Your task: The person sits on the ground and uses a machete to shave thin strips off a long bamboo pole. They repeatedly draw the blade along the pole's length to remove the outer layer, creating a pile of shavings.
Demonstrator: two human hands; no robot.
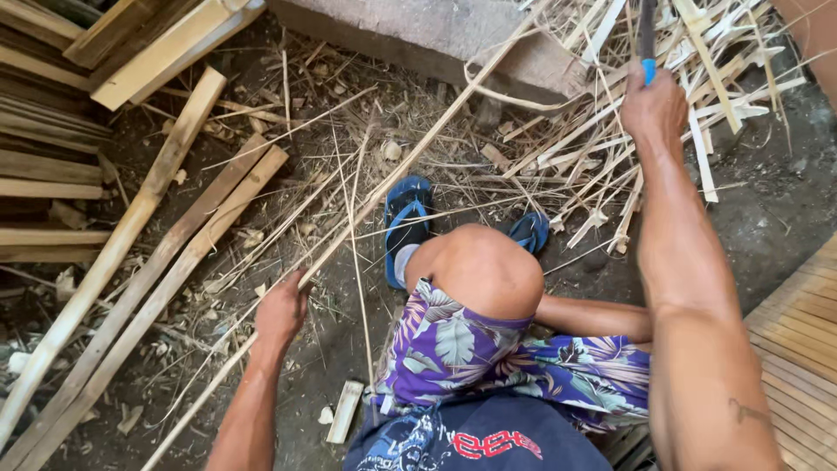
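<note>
At seven o'clock, the left hand [281, 312] clamps a long bamboo strip [394, 174]. At one o'clock, the right hand [654, 106] grips a blue-handled knife [647, 42].

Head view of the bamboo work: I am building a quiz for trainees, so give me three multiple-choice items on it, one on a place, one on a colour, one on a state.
1. Where does the long bamboo strip lie?
A. Slanting across the ground
B. Across the lap
C. Standing upright in a bucket

2. What colour are the sandals?
A. Red
B. Blue
C. White

3. What is the state of the right hand?
A. Open and empty
B. Flat on the ground
C. Closed round a blue-handled tool

Answers:
1 A, it runs from lower left to upper right, passing through the left hand.
2 B, both straps and soles show blue.
3 C, the fist is clenched on the raised handle.
</note>
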